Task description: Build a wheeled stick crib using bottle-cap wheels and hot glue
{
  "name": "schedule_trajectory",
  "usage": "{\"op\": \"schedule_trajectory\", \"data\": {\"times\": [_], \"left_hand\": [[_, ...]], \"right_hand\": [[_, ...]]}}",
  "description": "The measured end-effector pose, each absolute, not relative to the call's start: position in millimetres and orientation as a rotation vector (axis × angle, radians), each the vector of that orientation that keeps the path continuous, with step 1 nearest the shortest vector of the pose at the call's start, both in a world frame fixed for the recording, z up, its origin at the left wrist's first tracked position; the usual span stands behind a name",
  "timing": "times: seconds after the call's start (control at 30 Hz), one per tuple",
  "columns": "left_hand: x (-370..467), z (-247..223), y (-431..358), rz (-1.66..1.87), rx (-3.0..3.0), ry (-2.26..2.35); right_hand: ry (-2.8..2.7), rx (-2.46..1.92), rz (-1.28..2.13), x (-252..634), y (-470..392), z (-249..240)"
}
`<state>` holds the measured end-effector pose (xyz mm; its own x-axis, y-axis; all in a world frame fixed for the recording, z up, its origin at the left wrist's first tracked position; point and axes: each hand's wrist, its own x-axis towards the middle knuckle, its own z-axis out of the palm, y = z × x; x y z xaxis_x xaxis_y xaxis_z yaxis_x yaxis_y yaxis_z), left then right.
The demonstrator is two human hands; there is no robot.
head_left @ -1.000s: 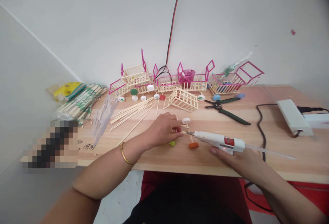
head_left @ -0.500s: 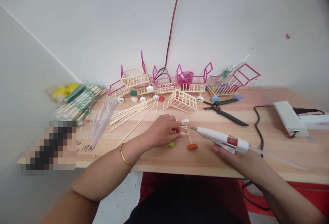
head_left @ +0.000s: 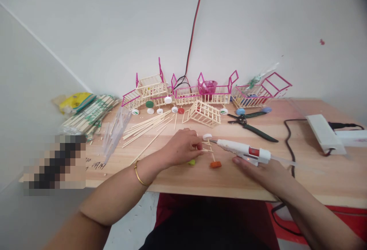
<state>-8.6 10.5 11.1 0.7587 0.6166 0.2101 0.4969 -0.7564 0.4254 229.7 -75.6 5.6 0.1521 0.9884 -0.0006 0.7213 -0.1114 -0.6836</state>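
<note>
My left hand (head_left: 183,145) is closed on a small frame of wooden sticks (head_left: 211,152), its fingertips at the frame's left side. A white bottle cap (head_left: 207,137) sits at the frame's far end and an orange cap (head_left: 215,164) at the near end. Partly under the left hand shows a lime-green cap (head_left: 191,162). My right hand (head_left: 258,171) is wrapped round a white hot glue gun (head_left: 243,150) with a clear glue stick out of its back. The gun's nozzle points left and is at the frame, just below the white cap; contact is hard to tell.
Behind stand stick carts with magenta rims (head_left: 186,99) and a plain stick frame (head_left: 204,113). Green-handled pliers (head_left: 256,129) lie right of centre, a white power strip (head_left: 323,133) farther right. Loose sticks (head_left: 146,127), glue sticks (head_left: 114,131) and bundled chopsticks (head_left: 88,114) lie left.
The glue gun has moved left with my right hand, bringing its nozzle up to the stick frame near the white cap. My left hand has barely moved.
</note>
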Motion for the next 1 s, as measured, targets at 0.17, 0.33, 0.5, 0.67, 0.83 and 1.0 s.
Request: {"op": "schedule_trajectory", "data": {"times": [0.17,0.33,0.5,0.67,0.83,1.0], "left_hand": [[-8.4,11.1,10.5,0.476,2.594,0.866],[-8.6,10.7,11.1,0.471,2.585,0.858],[-8.7,11.6,10.8,0.468,2.590,0.857],[-8.7,9.7,10.7,0.492,2.584,0.860],[-8.0,7.9,11.0,0.495,2.587,0.871],[-7.5,10.0,10.8,0.462,2.604,0.878]], "right_hand": [[-1.613,-1.894,0.609,227.8,-77.1,1.7],[-1.775,-1.945,0.412,238.6,-69.1,2.5],[-1.974,-1.849,0.129,258.9,-57.7,-9.8],[-1.742,-2.000,0.358,254.3,-58.6,-15.3],[-1.733,-1.690,0.653,223.0,-59.1,-2.8],[-1.644,-1.514,0.997,198.6,-52.8,-1.1]]}}
